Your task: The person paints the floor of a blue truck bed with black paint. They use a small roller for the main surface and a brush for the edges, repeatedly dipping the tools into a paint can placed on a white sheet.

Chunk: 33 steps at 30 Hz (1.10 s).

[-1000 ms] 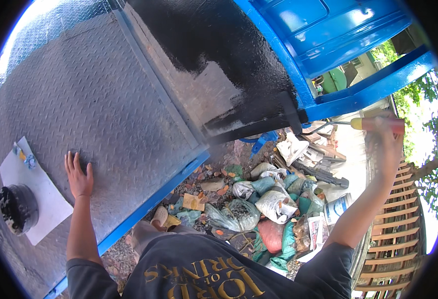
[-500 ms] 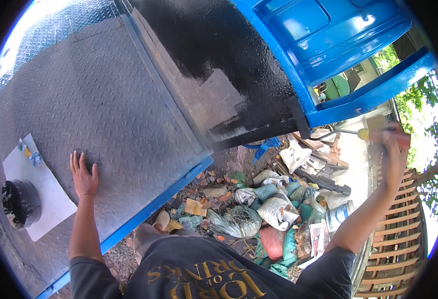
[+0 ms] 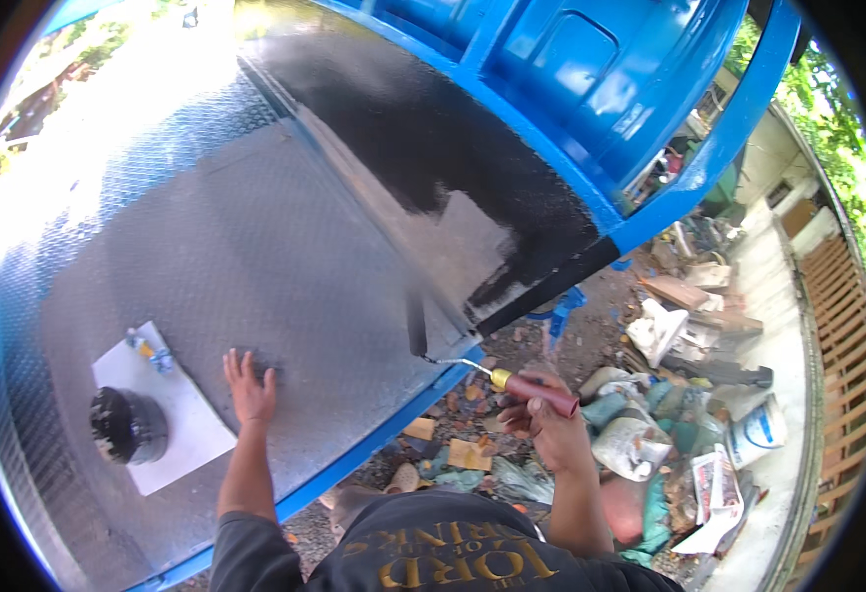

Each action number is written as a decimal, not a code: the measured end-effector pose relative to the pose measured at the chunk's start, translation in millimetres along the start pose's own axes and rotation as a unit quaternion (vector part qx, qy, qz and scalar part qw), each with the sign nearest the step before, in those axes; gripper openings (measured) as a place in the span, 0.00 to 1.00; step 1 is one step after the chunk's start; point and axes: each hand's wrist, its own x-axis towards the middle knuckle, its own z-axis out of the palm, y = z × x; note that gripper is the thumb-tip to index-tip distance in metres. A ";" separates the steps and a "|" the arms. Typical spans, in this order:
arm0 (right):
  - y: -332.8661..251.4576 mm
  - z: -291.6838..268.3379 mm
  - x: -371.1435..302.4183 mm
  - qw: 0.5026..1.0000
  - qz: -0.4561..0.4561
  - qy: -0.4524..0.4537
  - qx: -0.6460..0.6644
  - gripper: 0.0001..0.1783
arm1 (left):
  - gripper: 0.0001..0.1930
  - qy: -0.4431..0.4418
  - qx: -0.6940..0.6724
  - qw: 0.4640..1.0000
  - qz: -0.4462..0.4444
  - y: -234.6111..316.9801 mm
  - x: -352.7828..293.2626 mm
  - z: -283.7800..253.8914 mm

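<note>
right hand (image 3: 553, 422) + paint roller (image 3: 500, 379) | moved left | off black panel (image 3: 394, 128) corner, over grey deck (image 3: 246, 257)

Strong daylight (image 3: 147, 99) is washing out the upper left. A pale wall (image 3: 766, 296) is running down the right side, bending along the rim; brown slats (image 3: 842, 335) are rising beyond it. Green foliage (image 3: 829, 109) is filling the upper right. Dirt ground (image 3: 606, 314) is carrying heaped bags (image 3: 632, 449) and wood scraps (image 3: 678, 292); a white bucket (image 3: 757, 432) is tilting near the wall.
</note>
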 end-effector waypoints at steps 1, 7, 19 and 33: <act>21.1 7.3 -1.0 0.997 0.016 -0.027 0.068 0.30 | 0.33 -0.003 -0.013 1.000 -0.007 -1.4 -0.4 -2.2; 38.4 54.3 -26.2 0.990 -0.024 -0.142 0.004 0.24 | 0.34 -0.021 -0.091 0.996 0.009 3.5 -8.5 -14.4; 100.9 161.2 -21.2 0.981 0.051 -0.183 0.044 0.21 | 0.32 -0.172 -0.243 0.942 0.157 37.9 -192.0 -81.4; 171.6 218.9 16.0 0.991 0.025 -0.058 -0.120 0.36 | 0.25 -0.313 -0.274 0.908 0.047 -20.6 -184.6 -154.7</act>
